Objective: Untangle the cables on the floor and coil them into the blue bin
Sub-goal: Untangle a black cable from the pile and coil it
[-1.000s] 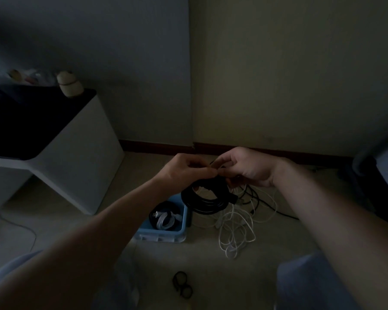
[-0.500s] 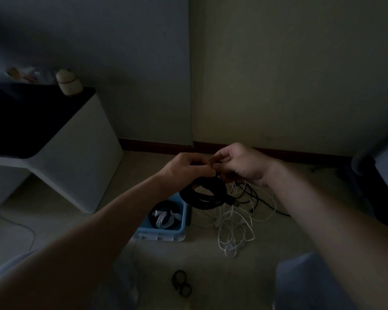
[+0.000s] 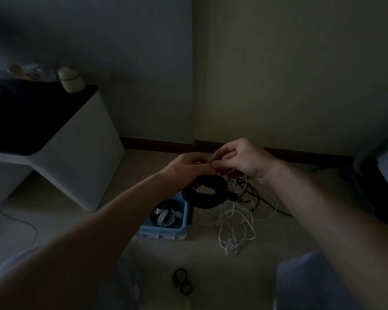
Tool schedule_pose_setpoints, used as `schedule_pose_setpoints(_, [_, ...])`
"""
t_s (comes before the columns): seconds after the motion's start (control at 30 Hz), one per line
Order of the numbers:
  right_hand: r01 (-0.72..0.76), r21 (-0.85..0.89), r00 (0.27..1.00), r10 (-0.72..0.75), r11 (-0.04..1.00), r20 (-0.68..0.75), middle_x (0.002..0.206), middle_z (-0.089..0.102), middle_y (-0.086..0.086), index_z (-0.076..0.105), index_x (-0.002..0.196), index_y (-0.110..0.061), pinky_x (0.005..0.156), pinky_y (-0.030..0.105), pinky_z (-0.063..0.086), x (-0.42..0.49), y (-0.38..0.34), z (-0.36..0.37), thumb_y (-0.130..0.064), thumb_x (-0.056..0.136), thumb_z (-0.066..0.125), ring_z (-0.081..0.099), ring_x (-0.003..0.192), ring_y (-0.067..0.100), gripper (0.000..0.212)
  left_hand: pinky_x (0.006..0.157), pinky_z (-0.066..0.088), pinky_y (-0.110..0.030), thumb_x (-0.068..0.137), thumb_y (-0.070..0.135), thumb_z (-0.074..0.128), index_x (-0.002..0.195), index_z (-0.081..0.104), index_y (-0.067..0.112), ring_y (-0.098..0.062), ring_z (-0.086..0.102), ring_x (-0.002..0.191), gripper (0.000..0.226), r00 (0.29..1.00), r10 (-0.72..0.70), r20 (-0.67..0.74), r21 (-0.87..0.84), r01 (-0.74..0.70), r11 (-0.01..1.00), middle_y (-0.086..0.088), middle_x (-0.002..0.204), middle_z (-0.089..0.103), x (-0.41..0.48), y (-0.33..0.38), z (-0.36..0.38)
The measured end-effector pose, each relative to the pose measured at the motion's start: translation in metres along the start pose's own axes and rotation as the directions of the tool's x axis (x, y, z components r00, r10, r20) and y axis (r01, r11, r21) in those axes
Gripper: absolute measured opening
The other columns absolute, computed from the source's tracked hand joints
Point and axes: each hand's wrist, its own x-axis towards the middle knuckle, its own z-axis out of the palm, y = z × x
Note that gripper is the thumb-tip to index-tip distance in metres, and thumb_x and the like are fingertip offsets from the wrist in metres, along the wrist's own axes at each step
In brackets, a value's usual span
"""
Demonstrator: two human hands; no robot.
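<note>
Floor [image 3: 211, 260]: pale and plain; it lies in dim light.
Room: a corner where two walls [image 3: 278, 74] meet; a dark red skirting [image 3: 157, 143] runs along the bottom of them.
Cabinet [image 3: 81, 157]: white with a dark top, at the left near the wall; a small pale figure [image 3: 71, 79] stands on its back corner.
Bin [image 3: 164, 230]: blue, on the floor in the middle; a white coil [image 3: 166, 218] already lies inside it.
White cable [image 3: 235, 227]: a loose tangle on the floor just beside the bin, on its right; a black cable [image 3: 254, 196] crosses it at the far side.
Black coil [image 3: 205, 193]: in the air above the far right corner of the bin; it covers part of the tangle behind it.
Left hand [image 3: 188, 164]: fingers curled; it holds the black coil by its top.
Right hand [image 3: 244, 159]: fingers curled, the tips against the tips of the left hand; if they pinch a cable, I cannot tell, it is too dark.
Loop [image 3: 182, 281]: small, black, on the near floor, apart from the rest.
Wire [image 3: 20, 222]: thin, white, on the floor at the far left.
</note>
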Motion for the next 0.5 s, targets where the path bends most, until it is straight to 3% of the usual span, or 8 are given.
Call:
schedule_pose_setpoints(0.07, [-0.024, 0.049, 1.000, 0.025, 0.998, -0.011, 0.071, 0.073, 0.003, 0.071, 0.086, -0.013, 0.060, 0.029, 0.055, -0.0010, -0.0004, 0.0009, -0.011, 0.075, 0.083, 0.068, 0.065, 0.014, 0.016, 0.080, 0.047, -0.041, 0.088, 0.002, 0.067, 0.091, 0.067, 0.010, -0.031, 0.056, 0.084, 0.009, 1.000, -0.001, -0.002, -0.023, 0.001, 1.000, -0.020, 0.091, 0.062, 0.0009, 0.0005, -0.0008])
schedule_pose_setpoints(0.17, [-0.054, 0.125, 0.998, 0.057, 0.991, -0.023, 0.076, 0.074, 0.007, 0.072, 0.082, -0.013, 0.056, 0.026, 0.056, -0.0015, -0.0006, 0.0022, -0.007, 0.074, 0.082, 0.068, 0.064, 0.015, 0.015, 0.082, 0.045, -0.042, 0.089, 0.002, 0.065, 0.094, 0.066, 0.005, -0.032, 0.055, 0.085, 0.006, 1.000, -0.007, -0.007, -0.042, 0.007, 0.999, -0.022, 0.092, 0.061, 0.0012, 0.0003, -0.0015])
schedule_pose_setpoints(0.37, [-0.035, 0.175, 0.998, 0.044, 0.984, -0.051, 0.078, 0.075, 0.009, 0.072, 0.081, -0.012, 0.056, 0.027, 0.055, -0.0062, 0.0006, 0.0022, -0.003, 0.073, 0.082, 0.070, 0.069, 0.018, 0.015, 0.074, 0.045, -0.038, 0.092, 0.007, 0.063, 0.106, 0.067, -0.007, -0.030, 0.055, 0.084, 0.020, 1.000, -0.015, -0.007, -0.049, 0.014, 0.999, -0.022, 0.093, 0.061, 0.0008, -0.0032, -0.0044])
schedule_pose_setpoints(0.5, [-0.020, 0.151, 0.996, 0.032, 0.988, -0.081, 0.082, 0.076, 0.007, 0.074, 0.082, -0.014, 0.071, 0.031, 0.054, -0.0058, 0.0021, 0.0014, -0.007, 0.073, 0.083, 0.070, 0.078, 0.020, 0.015, 0.060, 0.043, -0.028, 0.093, 0.011, 0.064, 0.106, 0.066, -0.008, -0.027, 0.053, 0.073, 0.024, 1.000, -0.007, 0.012, -0.059, 0.008, 0.998, -0.021, 0.088, 0.059, -0.0005, -0.0024, -0.0056])
